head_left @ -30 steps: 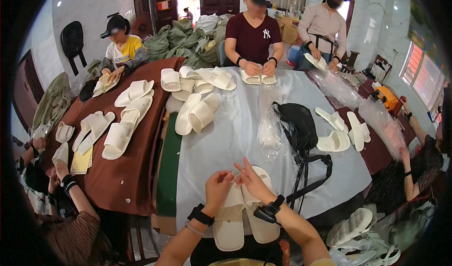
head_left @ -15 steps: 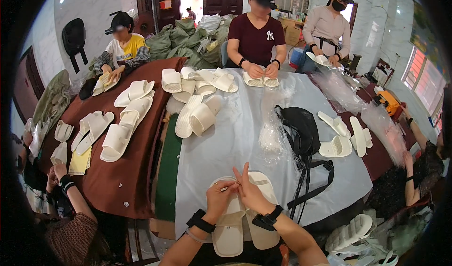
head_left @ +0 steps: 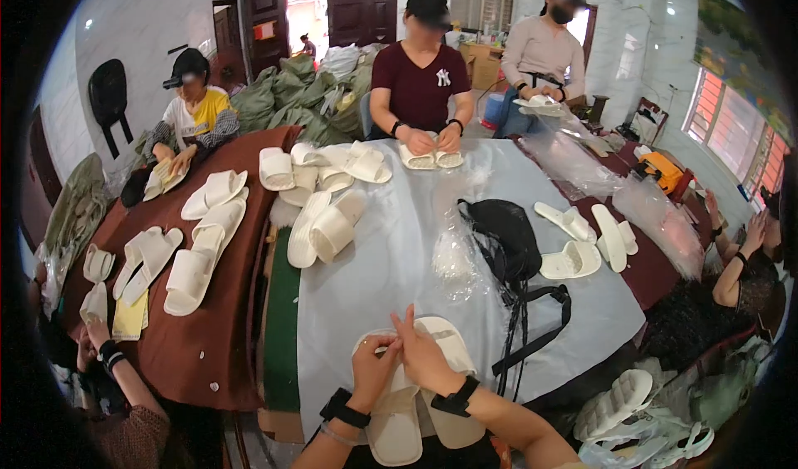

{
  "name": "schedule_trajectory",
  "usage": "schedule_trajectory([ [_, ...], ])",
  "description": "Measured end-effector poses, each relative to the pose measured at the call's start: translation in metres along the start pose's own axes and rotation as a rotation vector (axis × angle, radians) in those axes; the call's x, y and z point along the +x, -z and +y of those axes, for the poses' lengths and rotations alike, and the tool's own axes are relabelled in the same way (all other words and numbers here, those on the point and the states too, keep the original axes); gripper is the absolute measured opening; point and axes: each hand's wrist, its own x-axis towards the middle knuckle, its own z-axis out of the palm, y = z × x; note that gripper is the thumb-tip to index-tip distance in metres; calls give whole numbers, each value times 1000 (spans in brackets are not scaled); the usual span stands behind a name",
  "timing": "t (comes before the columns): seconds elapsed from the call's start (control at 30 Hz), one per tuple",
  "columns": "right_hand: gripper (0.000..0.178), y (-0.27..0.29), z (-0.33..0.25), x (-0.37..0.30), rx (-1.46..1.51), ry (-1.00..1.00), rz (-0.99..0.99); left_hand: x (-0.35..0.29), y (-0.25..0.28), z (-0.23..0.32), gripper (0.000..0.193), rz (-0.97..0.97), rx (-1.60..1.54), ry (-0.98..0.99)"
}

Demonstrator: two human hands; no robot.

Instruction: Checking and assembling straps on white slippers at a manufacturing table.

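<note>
Near edge: pair of off-white slippers (head_left: pixel 394 429), side by side beneath both hands, far ends on a pale grey cloth (head_left: pixel 366 299); left hand (head_left: pixel 374 369) over the left-hand slipper, thumb and forefinger pinched tip to tip against the right hand; content of the pinch, if any, too small to tell; right hand (head_left: pixel 426 363) just beside, two fingers extended forward and slightly spread; state of its remaining fingers not possible to tell; on each wrist, a black band (head_left: pixel 345 407); at lower right, a ridged white slipper (head_left: pixel 619 398) among clear plastic.

Middle distance: black bag (head_left: pixel 503 240) with trailing straps, right of centre on the pale cloth; just beside it, crumpled clear wrapping (head_left: pixel 457 257); farther right, several loose white slippers (head_left: pixel 572 260); left of centre, two overlapping slippers (head_left: pixel 335 235); beyond a green strip (head_left: pixel 283 336), a brown cloth (head_left: pixel 187 357) with more slippers and yellow cards (head_left: pixel 130 316).

Far side: co-worker in a dark red shirt (head_left: pixel 420 74), both hands on a slipper pair (head_left: pixel 417 160); to the right, co-worker in a pale top (head_left: pixel 544 54); to the left, co-worker in yellow and white (head_left: pixel 204 112); behind, heaped green sacks (head_left: pixel 287 95) before dark doors (head_left: pixel 362 8).
</note>
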Motion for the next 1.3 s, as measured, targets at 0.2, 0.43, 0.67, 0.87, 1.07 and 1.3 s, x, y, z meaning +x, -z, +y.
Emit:
schedule_trajectory([
  [0.2, 81, 0, 5, -2, -28, -19, -73, -4, -1, 14, 15, 56, 57, 15],
  [0.43, 81, 2, 3, -3, -35, 34, -13, -2, -5, 4, 15, 6, 33, -22],
  [0.67, 23, 7, -4, -5, 196, -81, 236, -2, -5, -21, 14, 140, 43, -28],
  [0.87, 11, 7, -6, -4, 351, -188, 301, -1, 0, -11, 17, 107, -36, 76],
  [1.07, 11, 7, 0, -4, 307, -138, 329, 0, 5, 1, 19, 84, -209, 142],
  [1.3, 11, 7, -1, -5, 374, -182, 289, -4, 5, -1, 14, 80, -320, 191],
])
